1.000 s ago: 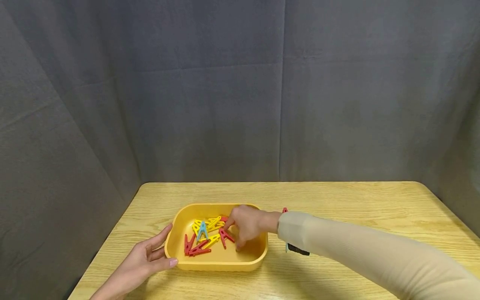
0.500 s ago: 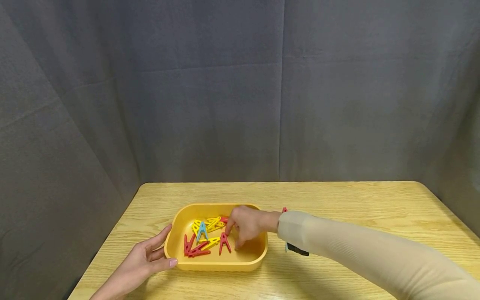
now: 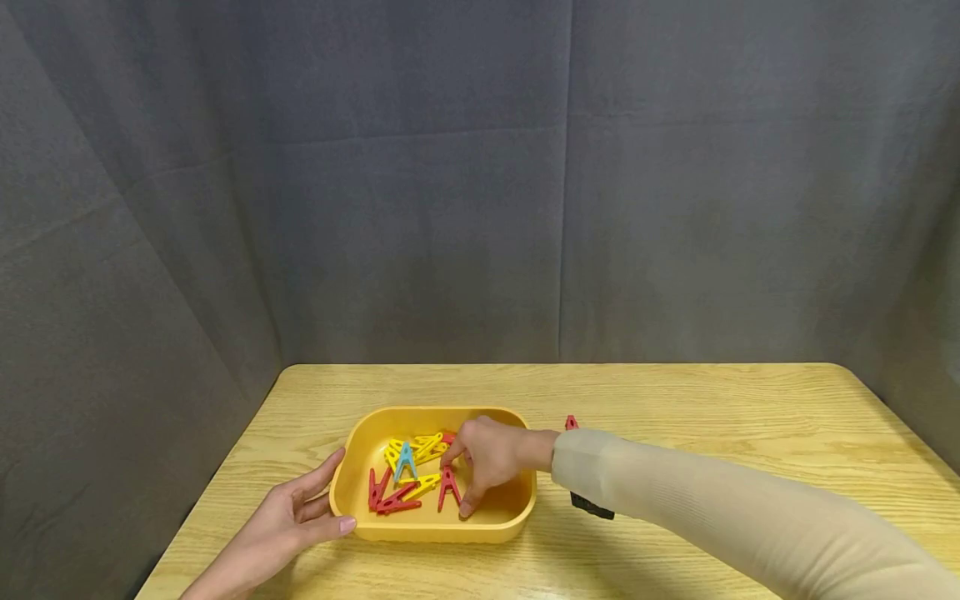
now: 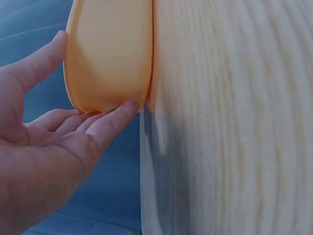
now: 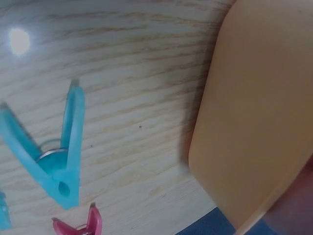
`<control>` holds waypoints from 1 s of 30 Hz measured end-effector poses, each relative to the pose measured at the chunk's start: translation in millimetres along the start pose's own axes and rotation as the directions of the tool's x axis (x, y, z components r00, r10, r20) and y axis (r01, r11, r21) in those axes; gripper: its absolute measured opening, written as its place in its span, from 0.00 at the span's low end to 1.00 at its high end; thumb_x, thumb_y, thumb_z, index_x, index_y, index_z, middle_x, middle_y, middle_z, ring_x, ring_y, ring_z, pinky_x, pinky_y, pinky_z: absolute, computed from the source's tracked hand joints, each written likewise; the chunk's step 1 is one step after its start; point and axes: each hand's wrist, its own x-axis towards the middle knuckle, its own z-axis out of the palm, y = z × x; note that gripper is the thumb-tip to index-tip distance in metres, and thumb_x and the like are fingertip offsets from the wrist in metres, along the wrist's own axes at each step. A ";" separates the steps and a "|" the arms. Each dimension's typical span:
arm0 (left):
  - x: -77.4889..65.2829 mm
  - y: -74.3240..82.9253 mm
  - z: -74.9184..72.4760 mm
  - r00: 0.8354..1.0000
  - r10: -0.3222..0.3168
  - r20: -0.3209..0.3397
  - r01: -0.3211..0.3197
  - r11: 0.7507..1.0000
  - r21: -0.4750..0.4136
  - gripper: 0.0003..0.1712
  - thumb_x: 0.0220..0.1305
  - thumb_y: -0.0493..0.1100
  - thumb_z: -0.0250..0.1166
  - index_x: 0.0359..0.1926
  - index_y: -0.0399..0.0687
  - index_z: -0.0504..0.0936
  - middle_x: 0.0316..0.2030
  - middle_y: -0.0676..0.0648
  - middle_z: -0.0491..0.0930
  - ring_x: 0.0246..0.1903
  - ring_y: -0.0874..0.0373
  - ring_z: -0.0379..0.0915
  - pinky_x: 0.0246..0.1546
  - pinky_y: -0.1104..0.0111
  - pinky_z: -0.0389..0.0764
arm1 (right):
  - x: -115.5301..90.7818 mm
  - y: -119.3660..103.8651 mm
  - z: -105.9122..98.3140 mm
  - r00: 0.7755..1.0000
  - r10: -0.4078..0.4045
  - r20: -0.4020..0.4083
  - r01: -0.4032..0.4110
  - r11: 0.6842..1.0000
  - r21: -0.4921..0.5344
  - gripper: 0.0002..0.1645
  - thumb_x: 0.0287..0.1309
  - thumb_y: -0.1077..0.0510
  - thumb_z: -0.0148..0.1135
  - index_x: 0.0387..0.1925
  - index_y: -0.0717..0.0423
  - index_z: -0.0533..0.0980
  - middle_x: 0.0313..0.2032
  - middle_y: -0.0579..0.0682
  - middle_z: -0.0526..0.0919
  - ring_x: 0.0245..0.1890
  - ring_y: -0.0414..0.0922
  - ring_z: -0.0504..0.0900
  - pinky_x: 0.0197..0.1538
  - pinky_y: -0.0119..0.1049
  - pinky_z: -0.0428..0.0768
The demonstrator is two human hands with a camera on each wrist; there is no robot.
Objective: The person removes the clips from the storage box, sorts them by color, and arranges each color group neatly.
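Note:
A yellow plastic bin [image 3: 420,533] stands on the table, with several red and yellow clothespins in it and a light-blue clothespin [image 3: 406,462] on top. At its left end my left hand [image 3: 288,517] rests spread, thumb at the near corner; in the left wrist view the left hand's fingertips [image 4: 129,106] touch the bin's wall. My right hand [image 3: 491,454] reaches inside over the bin's right part. Its index finger and thumb pinch a red clothespin [image 3: 448,485], finger at the head and thumb by one leg. The right wrist view shows little of this hand.
Right of the bin, partly under the sleeve, a red clothespin [image 3: 572,422] lies on the wooden table [image 3: 675,400]. The right wrist view shows a turquoise clothespin [image 5: 66,152] and a pink-red clothespin [image 5: 83,227] there. A grey curtain [image 3: 450,208] surrounds the table.
The red clothespin under my right hand has turned to point its legs toward me. My right thumb has come down and left, closer to its leg. My left hand has not moved.

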 end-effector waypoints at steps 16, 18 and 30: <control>-0.1 -1.0 -2.2 0.999 0.031 0.030 -0.032 0.999 0.004 0.54 0.70 0.34 0.70 0.82 0.30 0.42 0.80 0.30 0.43 0.72 0.32 0.59 0.57 0.62 0.83 | 3.3 0.6 -1.7 0.995 -0.032 0.090 0.021 0.992 0.122 0.39 0.45 0.67 0.86 0.63 0.58 0.83 0.11 0.41 0.58 0.14 0.36 0.53 0.22 0.28 0.51; 0.0 -0.9 -1.9 1.000 0.023 0.021 -0.023 1.000 0.004 0.54 0.70 0.34 0.71 0.82 0.30 0.43 0.80 0.30 0.43 0.72 0.32 0.60 0.57 0.62 0.83 | 4.0 2.3 -2.2 0.995 -0.050 0.090 0.038 0.991 0.124 0.38 0.45 0.68 0.86 0.62 0.58 0.84 0.11 0.40 0.57 0.14 0.36 0.52 0.22 0.28 0.50; 0.2 -0.7 -1.8 1.000 -0.004 0.006 0.004 1.000 0.004 0.54 0.69 0.34 0.71 0.82 0.29 0.44 0.80 0.29 0.43 0.72 0.31 0.60 0.56 0.61 0.83 | 7.4 8.8 -8.4 0.980 -0.142 0.141 0.121 0.982 0.146 0.37 0.46 0.69 0.84 0.62 0.59 0.84 0.12 0.40 0.58 0.16 0.35 0.54 0.22 0.28 0.53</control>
